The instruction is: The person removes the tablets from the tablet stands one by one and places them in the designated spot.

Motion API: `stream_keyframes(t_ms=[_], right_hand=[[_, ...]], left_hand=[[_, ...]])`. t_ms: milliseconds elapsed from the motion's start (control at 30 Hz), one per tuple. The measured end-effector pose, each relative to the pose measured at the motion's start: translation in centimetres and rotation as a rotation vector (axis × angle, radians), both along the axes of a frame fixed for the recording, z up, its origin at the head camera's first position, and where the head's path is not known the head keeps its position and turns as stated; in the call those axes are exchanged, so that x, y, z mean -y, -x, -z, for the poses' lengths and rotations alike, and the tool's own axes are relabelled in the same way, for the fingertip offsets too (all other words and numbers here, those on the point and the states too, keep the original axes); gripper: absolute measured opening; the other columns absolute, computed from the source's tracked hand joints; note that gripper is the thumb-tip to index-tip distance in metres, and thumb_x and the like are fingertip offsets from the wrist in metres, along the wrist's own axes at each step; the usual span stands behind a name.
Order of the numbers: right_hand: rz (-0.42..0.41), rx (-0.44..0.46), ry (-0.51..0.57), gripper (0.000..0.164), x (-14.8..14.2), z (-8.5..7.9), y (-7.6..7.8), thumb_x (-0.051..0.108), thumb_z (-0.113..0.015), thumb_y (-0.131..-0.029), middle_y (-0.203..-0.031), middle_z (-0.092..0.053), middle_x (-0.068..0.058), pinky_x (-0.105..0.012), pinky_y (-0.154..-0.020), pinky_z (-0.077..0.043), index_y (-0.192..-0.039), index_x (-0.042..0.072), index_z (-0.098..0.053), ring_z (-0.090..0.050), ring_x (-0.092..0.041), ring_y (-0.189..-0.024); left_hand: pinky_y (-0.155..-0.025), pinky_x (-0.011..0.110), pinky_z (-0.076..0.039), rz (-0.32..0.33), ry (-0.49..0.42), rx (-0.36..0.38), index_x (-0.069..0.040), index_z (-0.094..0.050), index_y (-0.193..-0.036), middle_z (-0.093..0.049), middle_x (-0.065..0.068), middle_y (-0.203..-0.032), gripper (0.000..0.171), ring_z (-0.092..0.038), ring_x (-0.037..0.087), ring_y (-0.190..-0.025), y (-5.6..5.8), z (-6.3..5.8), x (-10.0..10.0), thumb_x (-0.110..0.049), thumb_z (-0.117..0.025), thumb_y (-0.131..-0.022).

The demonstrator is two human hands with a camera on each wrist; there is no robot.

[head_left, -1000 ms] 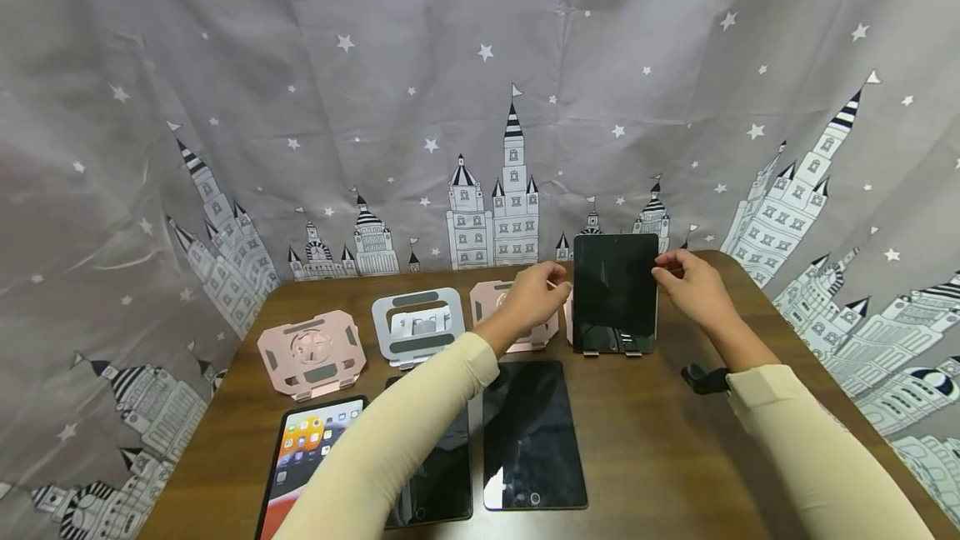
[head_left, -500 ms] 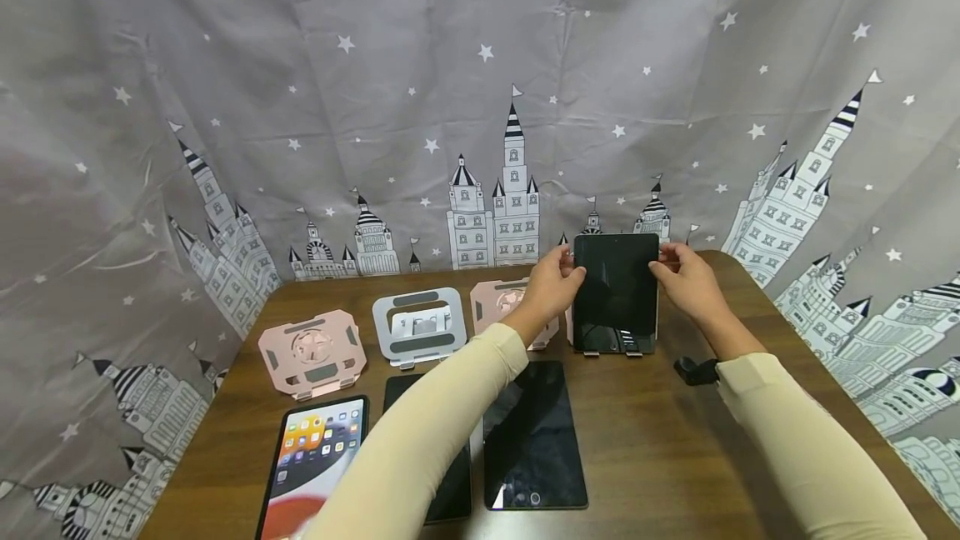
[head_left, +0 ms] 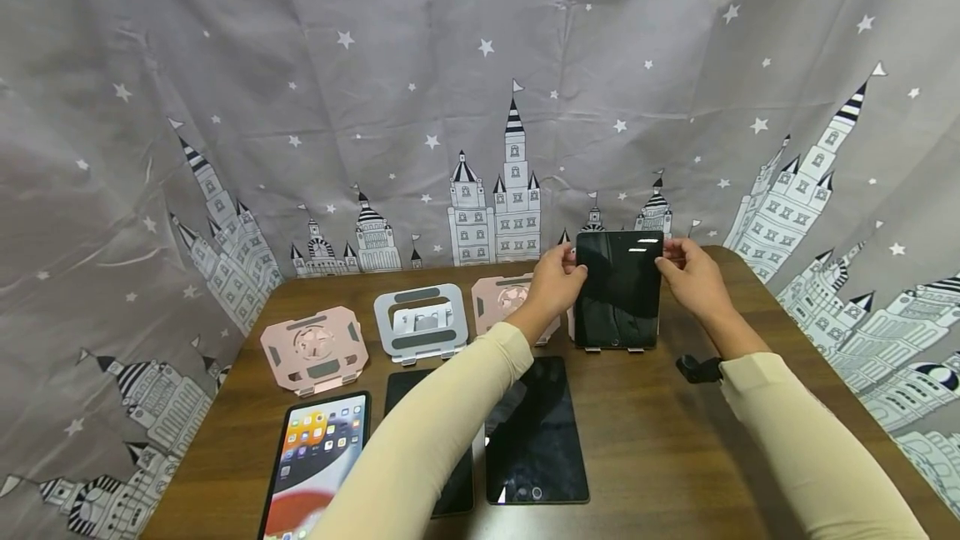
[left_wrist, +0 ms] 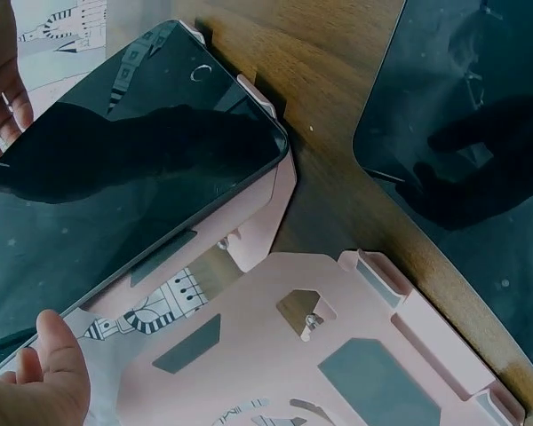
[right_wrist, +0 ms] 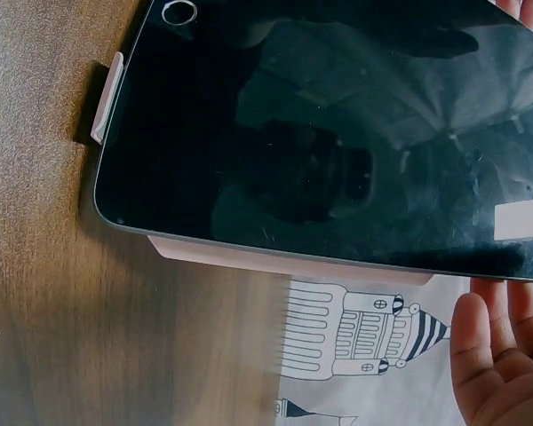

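Note:
A black-screened tablet (head_left: 618,290) stands upright at the back right of the table, its lower edge in the lips of a pink stand (right_wrist: 195,253). My left hand (head_left: 555,283) holds its left edge near the top, thumb towards the front. On the opposite edge my right hand (head_left: 693,277) does likewise, with fingers reaching behind. Most of the pink stand is hidden by the tablet. Just left of it, partly behind my left hand, is a second pink stand (left_wrist: 249,355). Another dark tablet (head_left: 536,440) lies flat in front.
Farther left are a light grey stand (head_left: 420,347) and one more pink stand (head_left: 281,348). A tablet with a lit home screen (head_left: 322,448) lies front left. Beside it a dark tablet (head_left: 453,482) is partly covered by my left sleeve. A castle-print curtain (head_left: 360,140) hangs behind the table.
My left hand has moved right onto the standing tablet's left edge, and my right hand has closed in on its right edge. Reflections on its screen have shifted, with a bright glare now near the top.

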State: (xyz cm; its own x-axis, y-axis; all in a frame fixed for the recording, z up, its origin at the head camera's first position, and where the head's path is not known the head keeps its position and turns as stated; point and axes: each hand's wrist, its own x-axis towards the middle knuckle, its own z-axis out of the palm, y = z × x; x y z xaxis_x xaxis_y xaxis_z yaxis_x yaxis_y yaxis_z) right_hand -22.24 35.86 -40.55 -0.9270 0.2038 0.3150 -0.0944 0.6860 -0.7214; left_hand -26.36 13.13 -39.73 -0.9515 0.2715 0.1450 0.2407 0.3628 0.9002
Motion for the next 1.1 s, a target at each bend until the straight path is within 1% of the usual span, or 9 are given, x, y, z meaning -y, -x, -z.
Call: stream_keyframes(t_ms=[100,233,467,567,667,800,900,1000,1100], right_hand=[[-0.005,0.005,0.010,0.038,-0.1,0.0,-0.1,0.018,-0.053,-0.102,-0.114,-0.059,-0.025,-0.019,-0.073,-0.042,-0.128,-0.010,-0.051,-0.055,-0.028,-0.096],[-0.021,0.013,0.040,0.039,-0.3,0.0,-0.3,0.020,-0.051,-0.103,-0.114,-0.058,-0.024,-0.010,-0.067,-0.044,-0.128,-0.009,-0.051,-0.055,-0.022,-0.092],[-0.009,-0.003,0.022,0.036,-0.4,0.3,-0.8,0.025,-0.051,-0.104,-0.108,-0.058,-0.020,-0.013,-0.064,-0.044,-0.123,-0.006,-0.053,-0.054,-0.019,-0.087],[-0.009,-0.030,0.030,0.034,-0.5,0.4,-1.0,0.024,-0.052,-0.103,-0.105,-0.059,-0.020,-0.012,-0.063,-0.045,-0.119,-0.006,-0.054,-0.054,-0.012,-0.082],[-0.007,-0.061,0.032,0.031,-0.6,0.4,-1.0,0.022,-0.054,-0.103,-0.102,-0.059,-0.019,-0.011,-0.063,-0.045,-0.116,-0.006,-0.055,-0.053,-0.007,-0.079],[0.003,-0.094,0.016,0.028,-0.5,0.4,-1.1,0.019,-0.055,-0.102,-0.099,-0.058,-0.018,-0.013,-0.065,-0.042,-0.113,-0.006,-0.056,-0.050,-0.008,-0.080],[0.009,-0.108,0.010,0.026,-0.5,0.3,-1.2,0.017,-0.056,-0.102,-0.100,-0.058,-0.018,-0.015,-0.068,-0.040,-0.112,-0.007,-0.055,-0.049,-0.011,-0.082],[0.004,-0.106,0.037,0.025,-0.4,0.1,-1.5,0.015,-0.055,-0.101,-0.100,-0.057,-0.019,-0.013,-0.066,-0.043,-0.112,-0.008,-0.055,-0.051,-0.010,-0.081],[-0.001,-0.098,0.072,0.026,-0.3,-0.2,-1.9,0.015,-0.055,-0.102,-0.099,-0.056,-0.017,-0.012,-0.063,-0.047,-0.114,-0.009,-0.053,-0.053,-0.008,-0.078]], left_hand=[[-0.087,0.023,-0.050,-0.001,0.025,-0.030,-0.002,-0.052,-0.141,-0.059,0.008,-0.118,0.046,-0.060,0.017,-0.105,0.0,0.0,-0.1,-0.013,-0.061,-0.098],[-0.086,0.023,-0.049,-0.020,0.018,-0.050,-0.004,-0.057,-0.136,-0.060,0.007,-0.114,0.040,-0.060,0.016,-0.101,0.1,0.1,-0.4,-0.014,-0.061,-0.098],[-0.083,0.025,-0.050,-0.104,-0.133,0.024,-0.007,-0.066,-0.120,-0.064,0.000,-0.102,0.023,-0.059,0.012,-0.094,-0.5,0.2,-0.7,-0.016,-0.063,-0.098],[-0.081,0.025,-0.051,-0.138,-0.173,0.018,-0.006,-0.069,-0.111,-0.066,0.001,-0.098,0.016,-0.060,0.012,-0.090,-0.7,0.2,-0.9,-0.013,-0.064,-0.097],[-0.079,0.024,-0.051,-0.156,-0.181,0.002,-0.006,-0.069,-0.106,-0.068,0.002,-0.099,0.012,-0.060,0.012,-0.088,-0.7,0.2,-0.9,-0.013,-0.064,-0.097],[-0.079,0.024,-0.051,-0.162,-0.162,-0.016,-0.005,-0.069,-0.104,-0.069,0.003,-0.101,0.012,-0.060,0.012,-0.088,-0.7,0.3,-0.8,-0.013,-0.064,-0.097],[-0.079,0.024,-0.050,-0.149,-0.146,-0.022,-0.005,-0.069,-0.105,-0.068,0.004,-0.098,0.013,-0.060,0.013,-0.088,-0.8,0.3,-0.7,-0.014,-0.063,-0.098],[-0.079,0.025,-0.050,-0.125,-0.144,-0.021,-0.006,-0.068,-0.105,-0.066,0.003,-0.095,0.012,-0.059,0.013,-0.088,-1.0,0.2,-0.5,-0.015,-0.063,-0.098],[-0.079,0.025,-0.049,-0.107,-0.168,-0.025,-0.007,-0.068,-0.105,-0.066,0.002,-0.094,0.012,-0.058,0.011,-0.086,-1.4,0.2,-0.4,-0.014,-0.064,-0.097]])
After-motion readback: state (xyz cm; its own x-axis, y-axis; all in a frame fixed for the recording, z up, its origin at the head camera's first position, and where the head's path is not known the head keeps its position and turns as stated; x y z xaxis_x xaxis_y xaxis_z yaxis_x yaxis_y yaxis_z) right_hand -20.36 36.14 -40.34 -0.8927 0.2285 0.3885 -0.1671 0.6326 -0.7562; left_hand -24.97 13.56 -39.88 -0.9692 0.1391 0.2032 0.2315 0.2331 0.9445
